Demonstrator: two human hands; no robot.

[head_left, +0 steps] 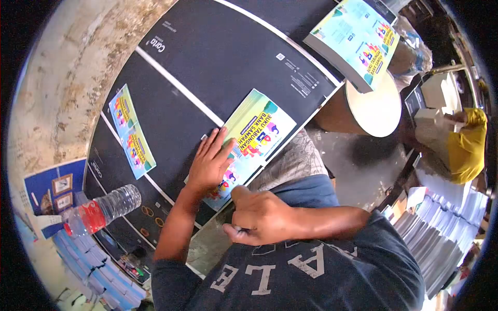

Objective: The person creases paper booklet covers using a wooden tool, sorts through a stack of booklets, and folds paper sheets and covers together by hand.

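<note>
A printed cover sheet (pixel 264 124) in yellow, blue and green, lettered "BUKU TABUNGAN BANK SAMPAH", lies on the black table top near its front edge. My left hand (pixel 210 163) rests flat on it with the fingers stretched out. Close by, my right hand (pixel 264 217) is curled closed at the sheet's near end, in front of my body. A small dark bit shows at its fingers, but what it holds, if anything, is hidden. Another printed sheet (pixel 132 132) of the same design lies farther left on the table.
A clear plastic bottle (pixel 104 207) with a red label lies at the left. A thick stack of printed covers (pixel 358 39) sits at the upper right, near a round brown container (pixel 376 106). Paper stacks (pixel 436 223) stand at the right, where a person in yellow (pixel 467 145) works.
</note>
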